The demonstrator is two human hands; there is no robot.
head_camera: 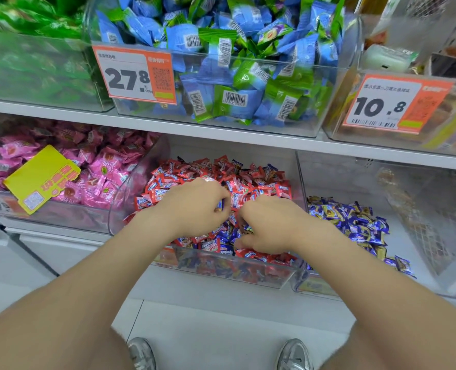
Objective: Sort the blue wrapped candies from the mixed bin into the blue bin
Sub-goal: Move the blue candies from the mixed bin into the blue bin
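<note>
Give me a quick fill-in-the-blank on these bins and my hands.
1. The candy in the left hand's grip is ___.
2. The right hand is in the mixed bin, among blue and ___ candies.
3. The blue bin stands to the mixed bin's ___.
4. The left price tag reads ___.
Missing: blue; red; right; 27.8

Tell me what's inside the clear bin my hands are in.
Red wrapped candies fill the mixed bin, with blue wrapped candies scattered near its front. The left hand and right hand cover the pile's middle, and deeper layers are mostly hidden.
</note>
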